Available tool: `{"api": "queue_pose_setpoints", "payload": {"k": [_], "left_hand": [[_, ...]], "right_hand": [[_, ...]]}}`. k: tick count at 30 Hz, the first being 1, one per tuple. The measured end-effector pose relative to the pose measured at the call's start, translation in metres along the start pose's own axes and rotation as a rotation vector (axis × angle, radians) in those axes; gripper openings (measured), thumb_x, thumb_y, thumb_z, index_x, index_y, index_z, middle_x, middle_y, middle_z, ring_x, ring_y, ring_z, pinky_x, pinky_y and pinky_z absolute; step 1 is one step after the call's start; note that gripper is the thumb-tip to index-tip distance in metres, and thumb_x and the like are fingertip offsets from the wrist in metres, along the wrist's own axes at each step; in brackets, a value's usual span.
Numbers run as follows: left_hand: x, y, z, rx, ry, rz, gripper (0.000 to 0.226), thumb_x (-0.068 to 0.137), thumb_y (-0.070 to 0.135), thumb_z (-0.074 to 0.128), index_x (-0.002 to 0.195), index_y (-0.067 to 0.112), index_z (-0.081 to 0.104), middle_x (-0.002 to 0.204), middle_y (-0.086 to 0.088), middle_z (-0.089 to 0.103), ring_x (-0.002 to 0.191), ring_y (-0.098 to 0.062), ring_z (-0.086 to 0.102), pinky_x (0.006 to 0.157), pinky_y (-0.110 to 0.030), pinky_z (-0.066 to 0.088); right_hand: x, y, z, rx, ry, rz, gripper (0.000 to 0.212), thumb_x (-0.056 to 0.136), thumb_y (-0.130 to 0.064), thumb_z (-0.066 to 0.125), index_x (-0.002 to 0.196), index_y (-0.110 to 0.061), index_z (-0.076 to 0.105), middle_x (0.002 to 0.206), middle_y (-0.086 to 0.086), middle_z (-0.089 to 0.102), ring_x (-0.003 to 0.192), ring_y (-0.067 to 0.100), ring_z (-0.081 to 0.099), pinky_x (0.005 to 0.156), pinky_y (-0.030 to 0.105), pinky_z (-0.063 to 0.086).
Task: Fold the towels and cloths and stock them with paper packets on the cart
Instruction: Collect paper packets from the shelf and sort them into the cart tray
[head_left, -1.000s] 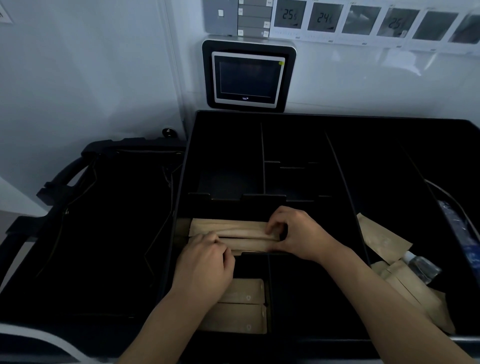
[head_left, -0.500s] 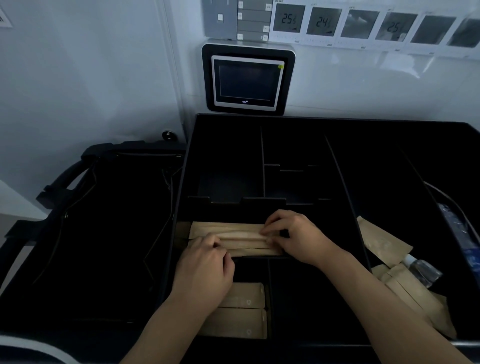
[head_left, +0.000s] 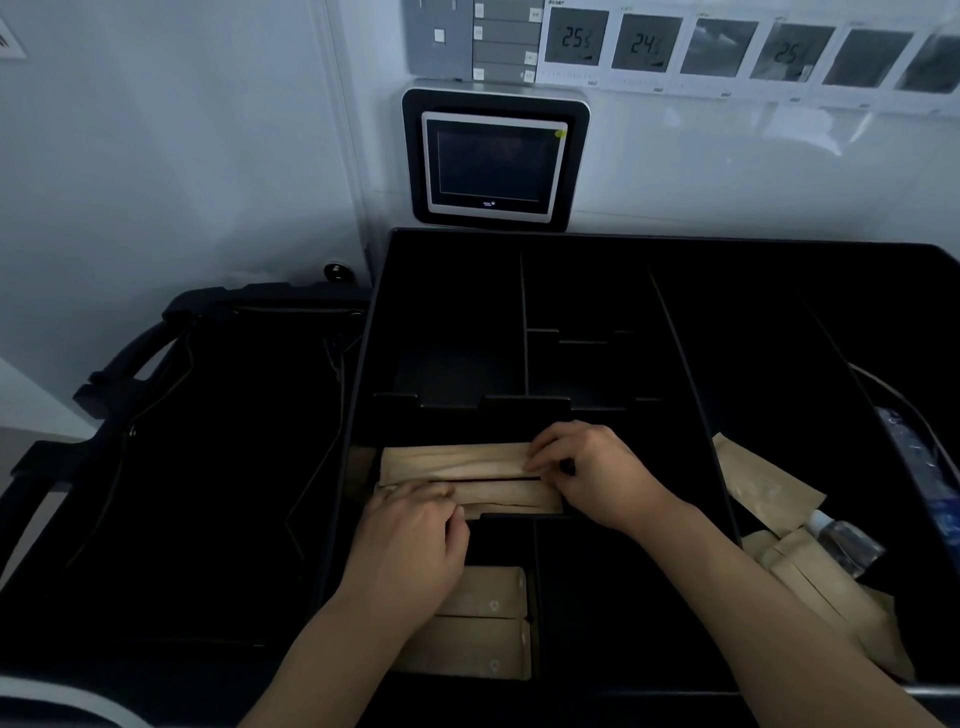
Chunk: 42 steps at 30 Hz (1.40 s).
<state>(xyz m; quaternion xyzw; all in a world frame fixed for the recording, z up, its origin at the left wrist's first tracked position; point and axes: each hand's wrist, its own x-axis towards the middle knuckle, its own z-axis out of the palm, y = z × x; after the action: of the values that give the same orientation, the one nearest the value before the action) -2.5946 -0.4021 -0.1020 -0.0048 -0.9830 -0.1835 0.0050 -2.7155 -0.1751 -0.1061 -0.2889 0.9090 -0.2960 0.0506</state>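
Note:
A black divided tray (head_left: 613, 244) tops the cart. In its middle-left compartment several long brown paper packets (head_left: 457, 462) stand on edge in a row. My left hand (head_left: 415, 540) holds the near packets at their left end, fingers curled over the tops. My right hand (head_left: 592, 473) pinches the right end of the far packets. Two flat brown packets (head_left: 483, 623) lie in the near compartment, partly under my left wrist. More loose brown packets (head_left: 769, 483) lie in the right compartment. No towels or cloths are in view.
A small clear bottle (head_left: 847, 545) lies among the loose packets at the right. A black bag frame (head_left: 218, 322) hangs at the cart's left side. A wall screen (head_left: 493, 161) and thermostat displays (head_left: 576, 39) sit on the wall behind.
My right hand's fingers shifted slightly left along the packets' right end; a dark gap opened between the far and near packets. My left hand barely moved.

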Motion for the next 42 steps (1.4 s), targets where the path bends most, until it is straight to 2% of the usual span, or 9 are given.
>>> {"api": "queue_pose_setpoints", "payload": {"k": [10,13,16,19,25,31,35,39,42], "left_hand": [[0.001,-0.001,0.0,-0.003,-0.004,-0.002,0.033,0.103,0.034,0.048,0.119,0.026,0.076,0.138,0.014,0.064,0.13,-0.008,0.055,0.11,-0.03,0.037],[0.0,0.0,-0.001,-0.041,0.011,0.001,0.037,0.104,0.032,0.046,0.135,0.029,0.065,0.148,0.015,0.054,0.139,-0.008,0.045,0.114,-0.031,0.035],[0.001,-0.001,0.001,0.036,-0.037,0.013,0.045,0.106,0.036,0.036,0.148,0.03,0.053,0.16,0.015,0.04,0.149,-0.006,0.032,0.119,-0.034,0.029],[0.002,-0.001,0.001,0.079,-0.064,0.0,0.046,0.107,0.038,0.03,0.145,0.032,0.054,0.163,0.016,0.036,0.151,-0.005,0.028,0.12,-0.033,0.027],[0.001,-0.001,0.001,0.068,-0.063,-0.01,0.045,0.107,0.036,0.03,0.139,0.028,0.061,0.163,0.014,0.037,0.151,-0.007,0.029,0.121,-0.035,0.027],[0.001,0.003,-0.006,-0.003,-0.051,0.0,0.044,0.108,0.038,0.032,0.144,0.031,0.055,0.163,0.015,0.035,0.152,-0.007,0.025,0.124,-0.037,0.027],[0.002,0.007,-0.019,-0.033,-0.013,0.041,0.042,0.108,0.036,0.038,0.146,0.031,0.054,0.163,0.015,0.035,0.152,-0.007,0.026,0.123,-0.038,0.029],[0.011,0.028,-0.036,-0.083,0.042,0.104,0.043,0.108,0.036,0.043,0.148,0.029,0.054,0.163,0.014,0.035,0.154,-0.007,0.024,0.126,-0.033,0.022],[0.022,0.059,-0.043,-0.109,0.087,0.191,0.042,0.107,0.035,0.046,0.147,0.027,0.056,0.161,0.014,0.039,0.153,-0.007,0.027,0.125,-0.033,0.025]], "right_hand": [[-0.002,-0.005,-0.004,0.022,-0.04,0.017,0.019,0.09,-0.006,0.076,0.098,-0.022,0.084,0.114,-0.01,0.07,0.11,0.007,0.063,0.099,0.022,0.049],[-0.001,-0.005,-0.003,0.027,-0.048,-0.001,0.018,0.089,-0.004,0.077,0.098,-0.018,0.085,0.113,-0.007,0.073,0.11,0.009,0.064,0.1,0.023,0.048],[-0.001,-0.005,-0.003,0.02,-0.066,0.0,0.017,0.091,-0.006,0.077,0.1,-0.018,0.084,0.116,-0.008,0.072,0.112,0.009,0.063,0.101,0.023,0.047],[-0.001,-0.004,-0.002,0.02,-0.068,0.006,0.017,0.091,-0.008,0.077,0.1,-0.021,0.084,0.116,-0.009,0.071,0.112,0.008,0.062,0.1,0.022,0.047],[-0.002,-0.001,-0.001,0.014,-0.043,0.015,0.018,0.088,-0.013,0.08,0.098,-0.028,0.083,0.113,-0.016,0.067,0.11,0.003,0.06,0.097,0.023,0.05],[-0.004,0.0,-0.01,0.077,0.045,0.029,0.021,0.088,-0.008,0.079,0.101,-0.024,0.083,0.111,-0.016,0.067,0.105,-0.004,0.06,0.088,0.008,0.044],[-0.015,-0.006,-0.034,0.021,0.103,0.014,0.025,0.089,-0.015,0.079,0.113,-0.024,0.079,0.122,-0.015,0.064,0.117,0.0,0.057,0.1,0.019,0.046],[-0.036,-0.01,-0.07,-0.012,0.256,-0.004,0.026,0.09,-0.018,0.08,0.115,-0.024,0.078,0.124,-0.016,0.064,0.118,0.003,0.058,0.097,0.022,0.05],[-0.06,-0.005,-0.097,-0.013,0.337,0.024,0.026,0.09,-0.017,0.08,0.115,-0.025,0.078,0.125,-0.018,0.063,0.12,0.002,0.059,0.097,0.022,0.051]]}}
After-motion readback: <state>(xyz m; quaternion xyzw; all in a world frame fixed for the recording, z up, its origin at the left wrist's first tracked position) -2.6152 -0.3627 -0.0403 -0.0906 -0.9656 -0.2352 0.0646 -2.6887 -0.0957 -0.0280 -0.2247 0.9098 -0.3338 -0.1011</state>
